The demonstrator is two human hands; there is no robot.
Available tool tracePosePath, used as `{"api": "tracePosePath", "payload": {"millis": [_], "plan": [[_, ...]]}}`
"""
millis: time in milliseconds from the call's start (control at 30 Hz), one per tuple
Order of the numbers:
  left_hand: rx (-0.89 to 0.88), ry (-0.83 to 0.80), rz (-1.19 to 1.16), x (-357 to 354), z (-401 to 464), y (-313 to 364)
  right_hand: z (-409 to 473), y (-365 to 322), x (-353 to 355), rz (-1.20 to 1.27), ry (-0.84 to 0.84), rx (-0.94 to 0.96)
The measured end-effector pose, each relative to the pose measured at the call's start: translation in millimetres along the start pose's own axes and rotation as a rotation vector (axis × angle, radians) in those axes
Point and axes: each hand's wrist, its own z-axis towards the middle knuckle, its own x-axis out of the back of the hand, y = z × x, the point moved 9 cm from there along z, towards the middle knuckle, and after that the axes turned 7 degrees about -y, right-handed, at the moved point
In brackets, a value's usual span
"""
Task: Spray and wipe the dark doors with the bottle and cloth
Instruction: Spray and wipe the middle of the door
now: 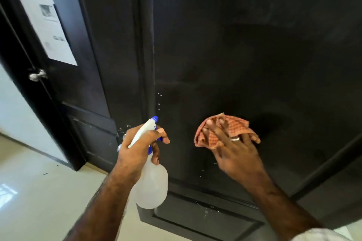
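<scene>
A dark door [244, 55] fills the view straight ahead, with small droplets near its left edge and lower panel. My left hand [137, 148] grips a translucent white spray bottle [151, 184] by its neck, a finger on the blue trigger and the blue nozzle aimed at the door. My right hand [237, 152] presses an orange checked cloth [225, 129] flat against the door's middle panel, with straight fingers spread over the cloth and a ring on one finger.
A second dark door [78, 88] stands to the left, with a silver knob [37, 75] and white paper notices [47, 27] stuck on it. A pale tiled floor [39, 191] lies below, and a white wall [17, 115] is at far left.
</scene>
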Motion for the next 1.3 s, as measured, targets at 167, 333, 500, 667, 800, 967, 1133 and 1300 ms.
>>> {"api": "tracePosePath", "payload": {"millis": [167, 333, 500, 667, 800, 967, 1133, 1300], "plan": [[-0.034, 0.082, 0.022, 14.0, -20.8, 4.4, 79.9, 14.4, 67.8, 0.056, 0.18, -0.257], [0.002, 0.147, -0.028, 24.6, -36.3, 4.6, 120.7, -67.7, 21.8, 0.087, 0.038, 0.02], [-0.019, 0.171, -0.02, 40.5, -28.8, 9.0, 51.6, -65.9, -25.3, 0.128, -0.145, 0.161], [-0.041, 0.127, -0.05, 51.8, -7.5, 9.6, 91.1, -22.7, 38.2, 0.014, 0.05, -0.091], [-0.02, 0.056, -0.073, 59.4, 17.6, 9.3, 161.1, -66.6, 53.4, 0.057, 0.13, -0.127], [0.035, 0.034, -0.059, 92.7, 57.4, 6.5, 142.0, -120.1, -7.3, 0.005, 0.021, 0.087], [-0.02, -0.052, -0.026, 127.2, 84.7, 13.8, 125.8, -92.2, 6.8, -0.115, 0.072, -0.027], [-0.003, -0.073, -0.001, 157.2, 101.6, 22.1, 216.9, -102.9, 62.6, -0.006, 0.295, -0.355]]}}
